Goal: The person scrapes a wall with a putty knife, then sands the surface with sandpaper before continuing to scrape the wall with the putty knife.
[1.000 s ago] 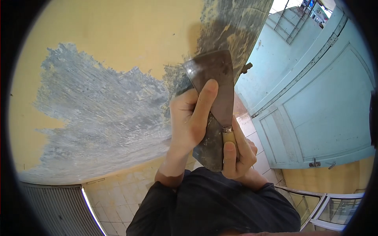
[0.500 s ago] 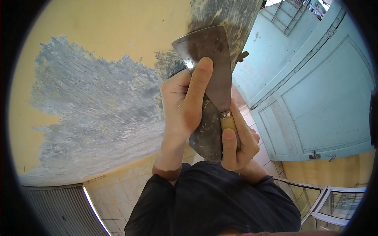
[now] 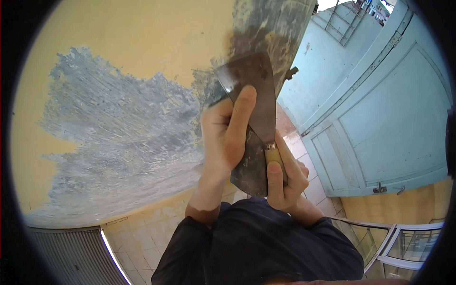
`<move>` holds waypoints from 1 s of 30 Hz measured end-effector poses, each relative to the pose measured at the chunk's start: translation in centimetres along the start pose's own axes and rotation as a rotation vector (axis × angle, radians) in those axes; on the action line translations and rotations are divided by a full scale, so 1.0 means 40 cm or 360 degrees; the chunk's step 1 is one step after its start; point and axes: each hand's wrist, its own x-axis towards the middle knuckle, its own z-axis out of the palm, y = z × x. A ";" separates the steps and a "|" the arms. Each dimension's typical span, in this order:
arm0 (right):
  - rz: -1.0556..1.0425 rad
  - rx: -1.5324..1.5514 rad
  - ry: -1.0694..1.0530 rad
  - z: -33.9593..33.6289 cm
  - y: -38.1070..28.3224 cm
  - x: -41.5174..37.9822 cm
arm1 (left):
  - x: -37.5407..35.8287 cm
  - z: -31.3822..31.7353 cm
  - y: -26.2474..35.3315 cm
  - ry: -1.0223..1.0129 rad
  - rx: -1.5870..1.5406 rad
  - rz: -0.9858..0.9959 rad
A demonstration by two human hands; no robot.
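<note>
A broad metal putty knife [image 3: 259, 90] points blade up in front of the wall, tilted slightly left. My right hand [image 3: 288, 186] is closed around its yellowish handle [image 3: 272, 155], thumb along the front. My left hand [image 3: 225, 130] is closed too, its thumb flat on the blade and its fingers hidden behind. Behind the first tool a second, dark and stained putty knife [image 3: 251, 171] widens downward toward my chest. Its narrow end disappears into my left hand, and its handle is hidden.
The yellow wall [image 3: 156, 28] carries a large scraped grey patch [image 3: 118, 114] at left and another grey strip [image 3: 285, 23] along its edge. A light-blue door [image 3: 380, 123] stands at right, above tiled floor. Glass-paned frames [image 3: 408, 244] and a corrugated shutter [image 3: 66, 251] lie lower down.
Both hands and the two putty knives have come down a little, toward my body. The upper blade's edge sits lower against the wall. My grip looks the same.
</note>
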 end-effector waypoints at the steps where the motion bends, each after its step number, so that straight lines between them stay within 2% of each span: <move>1: 0.0038 0.0043 0.0013 0.005 0.001 -0.002 | 0.009 -0.002 0.002 0.0003 -0.0001 0.0022; 3: 0.0101 0.0078 0.0015 0.011 0.001 -0.001 | 0.007 0.000 0.016 -0.0021 -0.0040 0.0039; 6: -0.0023 0.0050 0.0100 0.021 -0.001 0.019 | 0.024 0.000 0.032 -0.0023 -0.0095 -0.0020; 10: 0.0045 0.0015 0.0011 0.002 -0.003 0.000 | 0.007 0.007 0.030 0.0022 -0.0155 -0.0060; 13: 0.0036 0.0016 0.0009 0.014 0.006 -0.005 | 0.006 -0.007 0.001 0.0002 0.0040 0.0062; 19: 0.0019 0.0038 0.0084 0.018 -0.020 0.020 | 0.018 0.011 0.047 0.0027 -0.0210 -0.0069; 25: 0.0003 0.0016 0.0025 0.012 0.006 -0.001 | 0.007 -0.010 0.004 -0.0034 -0.0044 0.0067; 30: -0.0014 0.0031 0.0083 0.020 -0.012 0.020 | 0.021 0.007 0.051 0.0011 -0.0197 -0.0034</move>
